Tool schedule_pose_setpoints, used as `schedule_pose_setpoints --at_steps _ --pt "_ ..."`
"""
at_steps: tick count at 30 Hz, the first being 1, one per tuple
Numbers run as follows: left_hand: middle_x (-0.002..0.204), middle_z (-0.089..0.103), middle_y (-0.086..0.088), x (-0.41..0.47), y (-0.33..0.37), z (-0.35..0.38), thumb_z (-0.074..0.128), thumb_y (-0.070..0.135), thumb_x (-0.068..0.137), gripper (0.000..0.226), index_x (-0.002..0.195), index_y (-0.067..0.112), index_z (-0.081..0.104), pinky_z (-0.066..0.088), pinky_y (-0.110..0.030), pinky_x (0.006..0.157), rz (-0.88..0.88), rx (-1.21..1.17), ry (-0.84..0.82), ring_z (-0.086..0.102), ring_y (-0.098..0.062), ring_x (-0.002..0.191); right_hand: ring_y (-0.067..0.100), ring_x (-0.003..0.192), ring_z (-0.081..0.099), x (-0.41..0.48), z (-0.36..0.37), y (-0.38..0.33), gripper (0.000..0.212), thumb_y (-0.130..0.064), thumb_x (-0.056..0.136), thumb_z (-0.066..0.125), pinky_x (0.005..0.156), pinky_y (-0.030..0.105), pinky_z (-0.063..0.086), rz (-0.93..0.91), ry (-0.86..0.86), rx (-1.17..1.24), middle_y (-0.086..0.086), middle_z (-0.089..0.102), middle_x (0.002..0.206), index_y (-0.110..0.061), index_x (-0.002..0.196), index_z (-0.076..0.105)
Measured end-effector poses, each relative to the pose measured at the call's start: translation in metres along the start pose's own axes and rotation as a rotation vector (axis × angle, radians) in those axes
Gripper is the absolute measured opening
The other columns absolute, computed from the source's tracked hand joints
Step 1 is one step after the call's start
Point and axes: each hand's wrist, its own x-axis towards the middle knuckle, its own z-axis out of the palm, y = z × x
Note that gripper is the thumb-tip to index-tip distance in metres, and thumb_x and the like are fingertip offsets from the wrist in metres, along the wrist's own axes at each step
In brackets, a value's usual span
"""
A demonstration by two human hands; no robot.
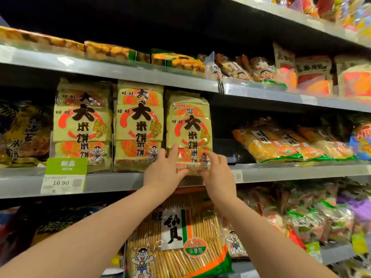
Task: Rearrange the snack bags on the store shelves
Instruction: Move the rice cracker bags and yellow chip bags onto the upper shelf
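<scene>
Three stacks of yellow rice-cracker bags stand upright on the middle shelf point(120, 182). The rightmost yellow bag point(189, 125) is held at its bottom edge by both hands. My left hand point(164, 171) grips its lower left corner, with the thumb under the edge and a finger up on the front. My right hand point(217, 173) pinches the lower right corner. The middle yellow bag point(138, 125) and the left yellow bag point(82, 125) stand beside it, untouched.
A green price tag point(65, 175) reading 10.90 hangs on the shelf edge at left. Orange-yellow bags point(281, 145) lie to the right, past a dark gap. A large cracker pack point(180, 237) sits on the shelf below. More snacks fill the upper shelf point(140, 74).
</scene>
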Motion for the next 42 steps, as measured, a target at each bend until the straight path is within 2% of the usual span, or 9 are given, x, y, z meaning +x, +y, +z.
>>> schedule_pose_setpoints --at_steps 6,11,17,21,27,32,35,39,42 --pt "0.133 0.037 -0.013 0.034 0.000 -0.019 0.051 0.060 0.084 0.086 0.148 0.019 0.010 0.041 -0.026 0.057 0.047 0.301 -0.001 0.060 -0.023 0.091 0.020 0.109 0.052 0.032 0.006 -0.007 0.059 -0.013 0.088 0.060 0.087 0.035 0.052 -0.025 0.023 0.021 0.002 0.037 0.132 -0.031 0.137 0.033" --pt "0.106 0.059 -0.005 0.040 -0.007 -0.010 0.052 0.055 0.085 0.090 0.149 0.013 0.004 0.039 -0.026 0.054 0.124 0.373 0.005 0.057 -0.017 0.082 0.019 0.099 0.057 0.038 0.018 -0.012 0.058 -0.011 0.086 0.061 0.080 0.036 0.056 0.013 0.042 0.061 0.002 0.038 0.131 -0.032 0.133 0.035" --pt "0.101 0.059 -0.005 0.046 -0.008 -0.005 0.053 0.046 0.089 0.086 0.149 0.013 0.001 0.037 -0.029 0.051 0.102 0.415 -0.004 0.050 -0.018 0.072 0.020 0.091 0.059 0.045 0.016 -0.010 0.037 -0.017 0.086 0.063 0.072 0.028 0.052 0.013 0.049 -0.013 0.003 0.042 0.122 -0.022 0.118 0.044" --pt "0.081 0.048 -0.002 0.046 -0.011 -0.003 0.055 0.021 0.093 0.083 0.149 0.015 -0.005 0.026 -0.029 0.041 0.087 0.415 -0.034 0.048 -0.019 0.065 0.018 0.085 0.052 0.049 0.013 -0.007 0.028 -0.022 0.086 0.064 0.070 0.027 0.042 0.021 -0.014 -0.034 0.004 0.045 0.112 -0.017 0.109 0.048" --pt "0.069 0.037 0.000 0.035 -0.009 -0.006 0.047 -0.007 0.086 0.090 0.148 0.025 -0.009 0.023 -0.028 0.040 0.148 0.441 -0.052 0.038 -0.016 0.054 0.021 0.116 0.050 0.036 0.005 0.004 0.037 -0.015 0.096 0.048 0.090 0.031 0.045 -0.027 -0.110 -0.103 0.003 0.049 0.133 -0.021 0.132 0.047" --pt "0.084 0.045 -0.002 0.021 -0.017 -0.001 0.043 -0.006 0.089 0.081 0.149 0.028 0.001 0.025 -0.027 0.041 0.249 0.439 -0.075 0.045 -0.018 0.058 0.025 0.108 0.055 0.013 0.007 0.013 0.040 -0.010 0.096 0.041 0.089 0.037 0.046 -0.060 -0.112 -0.199 0.003 0.059 0.123 -0.025 0.132 0.047" --pt "0.109 0.051 -0.004 0.007 -0.021 -0.001 0.043 0.000 0.092 0.073 0.149 0.029 0.007 0.025 -0.026 0.042 0.268 0.423 -0.120 0.045 -0.019 0.061 0.023 0.113 0.046 0.003 0.012 0.016 0.048 -0.007 0.092 0.041 0.095 0.037 0.037 -0.083 -0.099 -0.279 0.001 0.058 0.122 -0.029 0.135 0.042" --pt "0.138 0.041 -0.005 -0.004 -0.029 -0.002 0.039 0.014 0.095 0.059 0.147 0.029 0.017 0.046 -0.030 0.050 0.252 0.290 -0.152 0.060 -0.024 0.075 0.023 0.120 0.041 -0.003 0.010 0.007 0.050 -0.008 0.090 0.044 0.100 0.039 0.035 -0.061 -0.058 -0.199 0.002 0.051 0.130 -0.026 0.138 0.042" --pt "0.138 0.041 -0.005 -0.014 -0.032 -0.007 0.038 0.020 0.096 0.053 0.146 0.026 0.021 0.052 -0.035 0.056 0.230 0.251 -0.133 0.061 -0.026 0.078 0.021 0.123 0.040 -0.011 0.006 -0.009 0.051 -0.007 0.088 0.048 0.102 0.038 0.032 -0.072 -0.048 -0.130 0.001 0.049 0.133 -0.021 0.136 0.044"
